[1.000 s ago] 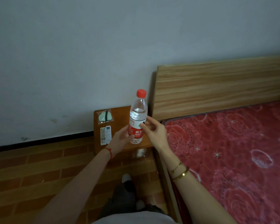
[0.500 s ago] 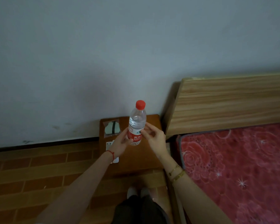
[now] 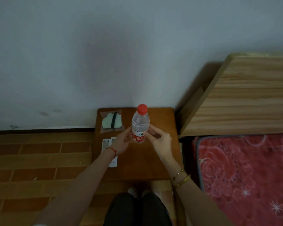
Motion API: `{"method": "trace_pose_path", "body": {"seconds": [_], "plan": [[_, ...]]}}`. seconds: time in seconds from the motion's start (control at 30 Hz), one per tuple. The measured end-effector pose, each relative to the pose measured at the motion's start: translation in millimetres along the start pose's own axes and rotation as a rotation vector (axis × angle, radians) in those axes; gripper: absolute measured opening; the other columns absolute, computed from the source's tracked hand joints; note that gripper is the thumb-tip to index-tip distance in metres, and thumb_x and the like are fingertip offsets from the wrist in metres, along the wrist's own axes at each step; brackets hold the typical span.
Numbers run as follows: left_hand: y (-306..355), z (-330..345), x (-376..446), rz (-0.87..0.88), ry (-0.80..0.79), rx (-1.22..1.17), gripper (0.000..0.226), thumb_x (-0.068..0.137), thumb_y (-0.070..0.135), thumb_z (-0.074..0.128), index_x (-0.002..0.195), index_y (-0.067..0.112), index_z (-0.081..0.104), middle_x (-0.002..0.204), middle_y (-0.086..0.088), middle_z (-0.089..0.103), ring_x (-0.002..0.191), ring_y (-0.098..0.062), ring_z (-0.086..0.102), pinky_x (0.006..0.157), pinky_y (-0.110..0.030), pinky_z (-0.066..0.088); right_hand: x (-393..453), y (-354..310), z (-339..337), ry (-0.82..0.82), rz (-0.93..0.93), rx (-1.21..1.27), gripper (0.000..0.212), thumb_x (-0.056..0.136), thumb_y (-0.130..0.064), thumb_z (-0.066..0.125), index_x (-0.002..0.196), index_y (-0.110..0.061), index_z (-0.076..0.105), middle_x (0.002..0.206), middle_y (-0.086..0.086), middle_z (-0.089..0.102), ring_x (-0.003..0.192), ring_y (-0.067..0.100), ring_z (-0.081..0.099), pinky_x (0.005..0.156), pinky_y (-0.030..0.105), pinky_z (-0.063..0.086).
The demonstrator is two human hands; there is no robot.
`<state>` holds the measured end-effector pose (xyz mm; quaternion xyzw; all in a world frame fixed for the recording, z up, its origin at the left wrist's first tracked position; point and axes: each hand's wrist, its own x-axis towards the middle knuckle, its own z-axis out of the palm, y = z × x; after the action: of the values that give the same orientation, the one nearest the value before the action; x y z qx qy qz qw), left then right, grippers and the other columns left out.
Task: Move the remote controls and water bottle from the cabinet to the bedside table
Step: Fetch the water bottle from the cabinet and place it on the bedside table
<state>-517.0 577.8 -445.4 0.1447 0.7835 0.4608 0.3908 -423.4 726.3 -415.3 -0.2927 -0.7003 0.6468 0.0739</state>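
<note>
Water bottle (image 3: 140, 126): clear plastic, red cap, red label; upright above the desk (image 3: 155, 157), whether its base touches the top cannot be told. Left hand (image 3: 123, 141) and right hand (image 3: 158, 138) both grasp it at the label, one each side, probably to keep it steady and vertical while setting it down

Remote controls (image 3: 109, 152): two white units, flat on the desk's left part, partly under the left forearm; apparently already delivered

Packet (image 3: 111, 122): pale item in clear wrap, rear left corner, leaving the middle free for the bottle

Bed (image 3: 245, 173): red cover, right of the desk
</note>
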Motion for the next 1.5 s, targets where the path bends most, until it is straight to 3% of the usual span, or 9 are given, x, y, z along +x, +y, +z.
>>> {"method": "trace_pose_path", "body": {"seconds": [0.2,0.47,0.63,0.93,1.1,1.23,1.37,1.5], "plan": [[-38,6,21,-0.025,0.011,0.016,0.062,0.09,0.001,0.057,0.147,0.018,0.037,0.146,-0.005,0.049,0.136,-0.022,0.045,0.113,-0.05,0.036,14,37,8,-0.016,0.043,0.035,0.047,0.08,-0.002,0.077,0.125,-0.01,0.067,0.118,0.002,0.072,0.109,0.009,0.069,0.102,0.038,0.052],[-60,17,34,-0.046,-0.017,0.031,0.063,0.091,0.007,0.057,0.148,0.022,0.033,0.148,-0.003,0.046,0.138,-0.02,0.042,0.114,-0.048,0.035,19,61,7,-0.037,0.034,0.014,0.048,0.081,-0.005,0.077,0.125,-0.016,0.066,0.119,-0.004,0.072,0.111,0.004,0.067,0.101,0.033,0.053],[-66,24,37,-0.071,-0.007,0.088,0.052,0.092,0.005,0.055,0.142,0.014,0.041,0.141,-0.009,0.053,0.133,-0.024,0.046,0.112,-0.048,0.037,17,75,8,-0.055,0.028,-0.028,0.05,0.08,-0.005,0.077,0.128,-0.013,0.066,0.124,-0.003,0.07,0.117,0.007,0.065,0.103,0.038,0.052],[-80,26,41,-0.079,-0.052,0.145,0.057,0.092,0.003,0.055,0.144,0.015,0.038,0.145,-0.007,0.049,0.137,-0.023,0.042,0.115,-0.047,0.032,12,92,8,-0.045,0.066,-0.025,0.047,0.079,-0.007,0.079,0.124,-0.015,0.067,0.118,-0.002,0.072,0.112,0.009,0.067,0.101,0.039,0.053],[-80,27,40,-0.078,-0.054,0.212,0.055,0.093,0.006,0.054,0.145,0.014,0.037,0.144,-0.009,0.049,0.134,-0.025,0.044,0.114,-0.043,0.033,8,93,9,-0.049,0.041,-0.071,0.044,0.08,-0.009,0.078,0.122,-0.016,0.067,0.116,-0.007,0.072,0.11,0.004,0.067,0.099,0.031,0.054],[-72,29,32,-0.075,-0.019,0.225,0.057,0.093,0.005,0.054,0.146,0.014,0.037,0.143,-0.01,0.05,0.134,-0.027,0.044,0.11,-0.037,0.034,3,87,10,-0.071,0.038,-0.168,0.047,0.082,-0.01,0.077,0.127,-0.016,0.064,0.12,-0.007,0.07,0.114,0.003,0.063,0.103,0.031,0.051],[-55,24,10,-0.068,0.076,0.274,0.067,0.093,0.009,0.055,0.152,0.02,0.025,0.153,-0.006,0.039,0.14,-0.024,0.037,0.111,-0.037,0.032,-4,68,5,-0.102,0.061,-0.404,0.057,0.085,-0.012,0.073,0.138,-0.015,0.053,0.138,0.001,0.059,0.132,0.013,0.05,0.109,0.022,0.036],[-20,6,-29,-0.056,0.201,0.41,0.061,0.095,0.014,0.056,0.15,0.017,0.03,0.155,-0.006,0.036,0.143,-0.024,0.034,0.115,-0.04,0.032,-16,30,-7,-0.098,0.057,-0.574,0.062,0.088,-0.015,0.07,0.145,-0.014,0.045,0.146,0.005,0.05,0.14,0.022,0.041,0.116,0.033,0.031]]}}
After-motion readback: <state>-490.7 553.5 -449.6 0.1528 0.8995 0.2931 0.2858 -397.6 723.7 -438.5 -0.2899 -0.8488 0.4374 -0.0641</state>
